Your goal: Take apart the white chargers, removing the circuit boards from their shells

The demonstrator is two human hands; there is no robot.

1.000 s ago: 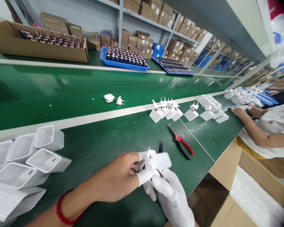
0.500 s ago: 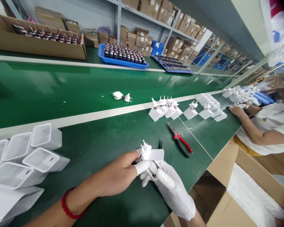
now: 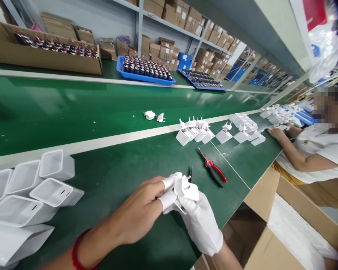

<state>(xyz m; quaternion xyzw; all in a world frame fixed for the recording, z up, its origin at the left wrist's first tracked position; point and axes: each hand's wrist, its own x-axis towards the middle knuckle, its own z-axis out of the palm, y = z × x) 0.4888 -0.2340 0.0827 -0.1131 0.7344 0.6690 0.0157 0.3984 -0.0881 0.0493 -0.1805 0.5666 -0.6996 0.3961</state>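
Note:
Over the green bench, both hands are closed round a small white plug adapter (image 3: 188,190). My left hand (image 3: 141,212), with white covers on its fingertips, pinches it from the left. My right hand (image 3: 204,225), in a white glove, grips it from the right with the thumb on top. A thin white edge shows beneath the thumb; the rest of that part is hidden by the fingers. Just behind the hands lie black tweezers (image 3: 189,173), partly covered. Red-and-black long-nose pliers (image 3: 212,168) rest farther right.
Open white housings (image 3: 52,191) stand at left. Housings with plugs on top (image 3: 195,132) line the white strip. A loose white part (image 3: 150,115) lies beyond it. At right are an open carton (image 3: 274,210) and a co-worker's arm (image 3: 294,153). A blue tray (image 3: 145,77) stands behind.
The plug adapter has turned in my hands; its upright pins no longer point up toward the left. My left fingers have moved up round it. The camera view has shifted slightly.

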